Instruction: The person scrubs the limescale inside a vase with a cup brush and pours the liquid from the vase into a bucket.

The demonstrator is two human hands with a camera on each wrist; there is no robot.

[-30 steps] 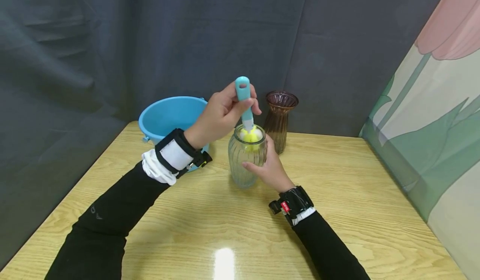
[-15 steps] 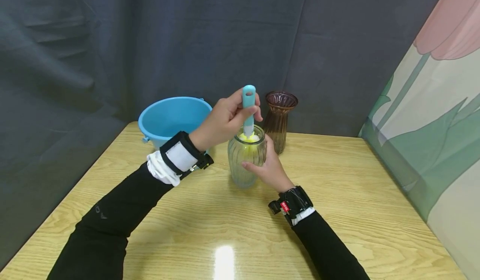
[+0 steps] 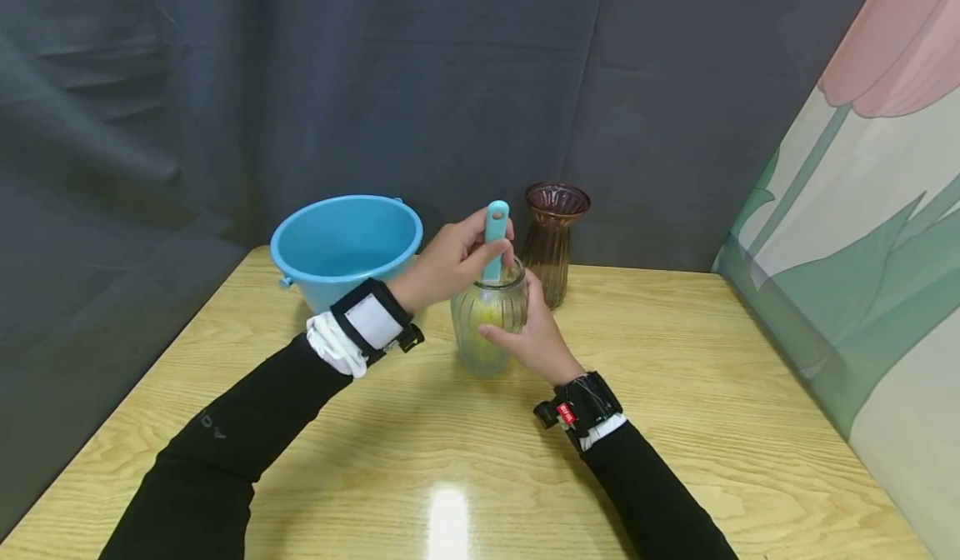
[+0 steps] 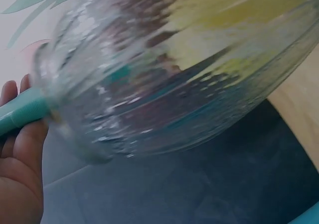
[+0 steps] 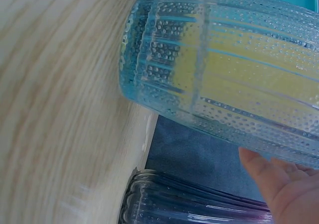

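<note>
Clear ribbed glass on the jar (image 3: pixel 487 327), beaded with fine dots up close, glossy and see-through, a yellow spongy brush head (image 5: pixel 239 69) showing matt and soft inside. Out of the jar's mouth, the brush handle (image 3: pixel 494 239) looks like smooth teal plastic. Just behind the jar, the vase (image 3: pixel 553 239) is fluted amber-brown glass, shiny. Left of the jar, the basin (image 3: pixel 345 243) is smooth blue plastic. Under the jar, the table (image 3: pixel 675 393) is pale wood grain, lacquered, throwing glare. Behind, the curtain (image 3: pixel 225 85) is dull grey cloth, creased.
</note>
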